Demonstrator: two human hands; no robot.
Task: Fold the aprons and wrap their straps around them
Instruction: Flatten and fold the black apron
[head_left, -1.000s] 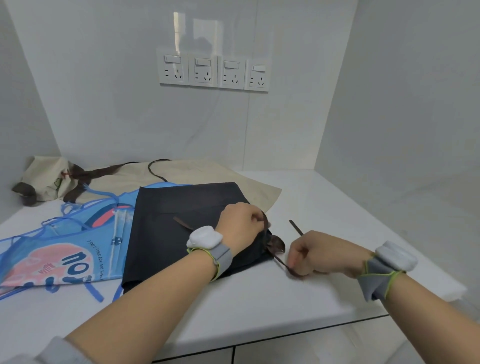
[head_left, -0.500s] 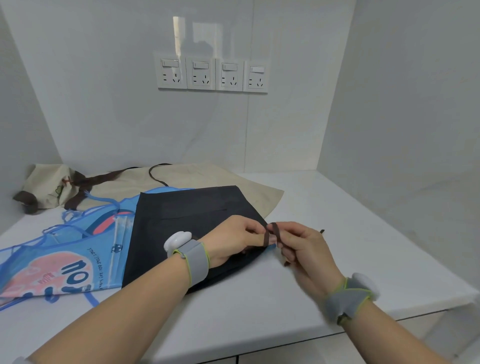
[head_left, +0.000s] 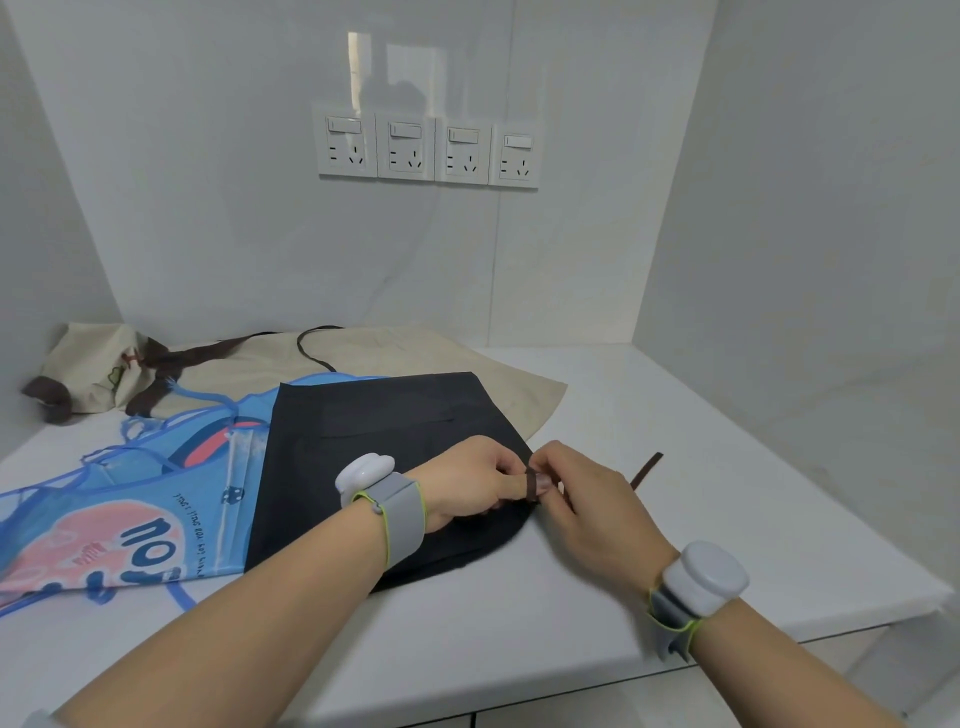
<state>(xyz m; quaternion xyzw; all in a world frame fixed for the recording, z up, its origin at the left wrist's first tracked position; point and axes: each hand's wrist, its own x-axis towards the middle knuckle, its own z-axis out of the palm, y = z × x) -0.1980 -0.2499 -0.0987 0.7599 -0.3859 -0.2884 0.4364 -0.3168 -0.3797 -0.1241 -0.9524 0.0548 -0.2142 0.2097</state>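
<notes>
Fingers (head_left: 537, 484) of the left hand (head_left: 470, 483): curled, one fingertip extended to the right with a brown strap (head_left: 532, 486) looped round it. Left hand rests on the right corner of the black apron (head_left: 374, 431).

Right hand (head_left: 592, 499): fingers bent inward, pinching the same strap beside the left fingertip; the two hands touch. The strap's free end (head_left: 647, 467) runs out past the right hand and lies on the white counter (head_left: 727, 467).

Black apron: folded flat into a rough square, lying near the counter's front edge, overlapping the blue printed apron (head_left: 104, 519) on its left and the beige apron (head_left: 415, 353) behind it.

Blue printed apron: spread flat at the left, blue ties loose around it.

Beige apron: at the back, bunched at the far left with dark brown straps (head_left: 171, 358) lying across it.

Wrist devices: one grey band with a white unit on each wrist (head_left: 384, 493) (head_left: 696, 587).

Wall sockets (head_left: 426, 148): four in a row on the rear wall.

Change from half a second ago: the hands meet at the same corner of the black apron in much the same pose, with the strap now seen as a single band round the left fingertip. One second ago they were apart, the right hand pulling the strap out over the counter.
</notes>
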